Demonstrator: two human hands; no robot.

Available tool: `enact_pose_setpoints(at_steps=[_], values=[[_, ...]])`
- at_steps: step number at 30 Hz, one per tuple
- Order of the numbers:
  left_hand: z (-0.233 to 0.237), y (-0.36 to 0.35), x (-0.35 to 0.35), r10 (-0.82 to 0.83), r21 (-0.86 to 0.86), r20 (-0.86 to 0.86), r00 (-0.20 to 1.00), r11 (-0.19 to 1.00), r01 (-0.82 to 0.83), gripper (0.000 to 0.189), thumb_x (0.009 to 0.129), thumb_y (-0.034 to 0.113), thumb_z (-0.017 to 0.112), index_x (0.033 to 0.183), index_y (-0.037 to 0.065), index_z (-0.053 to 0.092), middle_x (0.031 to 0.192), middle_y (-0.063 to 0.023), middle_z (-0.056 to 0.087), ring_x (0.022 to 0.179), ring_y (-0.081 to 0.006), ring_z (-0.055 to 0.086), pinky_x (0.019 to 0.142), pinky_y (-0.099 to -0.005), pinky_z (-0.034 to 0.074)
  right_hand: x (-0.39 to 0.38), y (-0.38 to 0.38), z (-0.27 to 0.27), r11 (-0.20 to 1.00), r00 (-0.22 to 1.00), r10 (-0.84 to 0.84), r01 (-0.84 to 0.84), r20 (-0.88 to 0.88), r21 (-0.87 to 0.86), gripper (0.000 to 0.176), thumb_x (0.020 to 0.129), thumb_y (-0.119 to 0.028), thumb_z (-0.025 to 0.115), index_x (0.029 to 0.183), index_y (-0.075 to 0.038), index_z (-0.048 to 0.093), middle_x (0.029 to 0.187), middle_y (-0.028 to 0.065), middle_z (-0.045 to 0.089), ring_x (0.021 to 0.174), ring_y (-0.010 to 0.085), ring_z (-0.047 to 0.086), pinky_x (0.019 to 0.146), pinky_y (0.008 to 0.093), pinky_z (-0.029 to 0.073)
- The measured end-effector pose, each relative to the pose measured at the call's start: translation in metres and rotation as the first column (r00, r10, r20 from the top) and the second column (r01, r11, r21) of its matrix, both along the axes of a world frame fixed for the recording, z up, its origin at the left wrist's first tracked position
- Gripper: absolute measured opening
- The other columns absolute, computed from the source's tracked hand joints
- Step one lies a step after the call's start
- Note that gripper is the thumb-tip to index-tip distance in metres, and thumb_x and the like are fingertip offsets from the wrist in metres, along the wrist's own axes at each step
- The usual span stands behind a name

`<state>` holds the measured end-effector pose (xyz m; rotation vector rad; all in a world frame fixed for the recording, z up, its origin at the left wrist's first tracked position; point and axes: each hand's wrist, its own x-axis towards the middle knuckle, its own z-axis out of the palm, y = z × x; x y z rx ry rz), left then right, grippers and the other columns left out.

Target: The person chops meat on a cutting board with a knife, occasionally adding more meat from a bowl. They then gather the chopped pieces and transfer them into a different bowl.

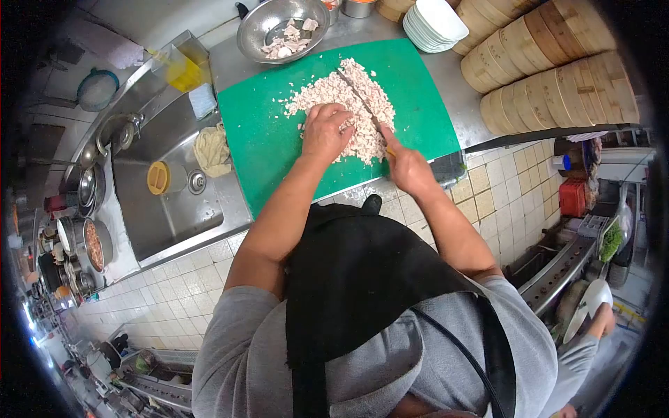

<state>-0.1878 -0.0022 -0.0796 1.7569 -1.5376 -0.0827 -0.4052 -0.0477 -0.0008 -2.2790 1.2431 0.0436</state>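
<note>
A green cutting board (pixel 268 139) lies on the steel counter with a heap of finely chopped pale meat (pixel 341 90) on it. My left hand (pixel 325 131) rests fingers-curled on the near edge of the heap, pressing it. My right hand (pixel 404 166) grips the handle of a knife (pixel 359 94), whose blade runs away from me through the heap. A steel bowl (pixel 282 29) holding several larger meat pieces stands just beyond the board.
A steel sink (pixel 174 188) on the left holds a cloth and a yellow lid. Stacked bamboo steamers (pixel 550 63) and white plates (pixel 433 24) sit at the right. Pots crowd the far left. Another person's arm (pixel 592 327) holds a white plate at lower right.
</note>
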Motion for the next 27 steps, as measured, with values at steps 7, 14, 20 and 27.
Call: enact_pose_setpoints(at_steps=[7, 14, 20, 27], values=[[-0.003, 0.000, 0.001, -0.012, 0.009, 0.020, 1.000, 1.000, 0.012, 0.031, 0.073, 0.016, 0.086, 0.104, 0.016, 0.080, 0.117, -0.0030, 0.068, 0.119, -0.0287, 0.056, 0.107, -0.0425, 0.045, -0.008, -0.008, -0.015, 0.981, 0.967, 0.060, -0.010, 0.249, -0.195, 0.061, 0.097, -0.010, 0.061, 0.155, -0.017, 0.045, 0.100, 0.0325, 0.068, 0.092, 0.0495, 0.067, 0.081, 0.0548, 0.053], [-0.005, -0.002, 0.003, -0.020, 0.009, 0.004, 1.000, 1.000, 0.020, 0.030, 0.075, 0.015, 0.085, 0.104, 0.016, 0.079, 0.117, -0.0029, 0.067, 0.118, -0.0287, 0.056, 0.107, -0.0427, 0.046, -0.009, -0.015, 0.003, 0.967, 0.952, 0.024, 0.054, 0.304, -0.247, 0.061, 0.098, -0.015, 0.059, 0.156, -0.021, 0.043, 0.098, 0.0290, 0.070, 0.091, 0.0466, 0.068, 0.083, 0.0549, 0.053], [0.001, 0.006, 0.003, -0.022, -0.067, 0.011, 1.000, 0.997, 0.023, 0.029, 0.078, 0.019, 0.085, 0.105, 0.012, 0.078, 0.116, -0.0047, 0.069, 0.114, -0.0302, 0.059, 0.103, -0.0423, 0.048, -0.014, -0.028, 0.000, 0.992, 0.995, 0.026, -0.014, 0.092, -0.125, 0.062, 0.098, -0.016, 0.060, 0.157, -0.023, 0.042, 0.104, 0.0270, 0.071, 0.094, 0.0456, 0.068, 0.085, 0.0539, 0.054], [0.003, 0.036, 0.013, 0.089, -0.094, 0.040, 0.995, 0.992, -0.085, 0.060, 0.079, 0.031, 0.087, 0.131, 0.009, 0.066, 0.141, -0.0171, 0.055, 0.131, -0.0383, 0.049, 0.111, -0.0502, 0.041, -0.014, -0.042, -0.001, 0.988, 0.997, 0.020, -0.009, 0.075, -0.151, 0.066, 0.096, -0.014, 0.061, 0.157, -0.026, 0.041, 0.102, 0.0269, 0.071, 0.093, 0.0447, 0.069, 0.084, 0.0546, 0.054]])
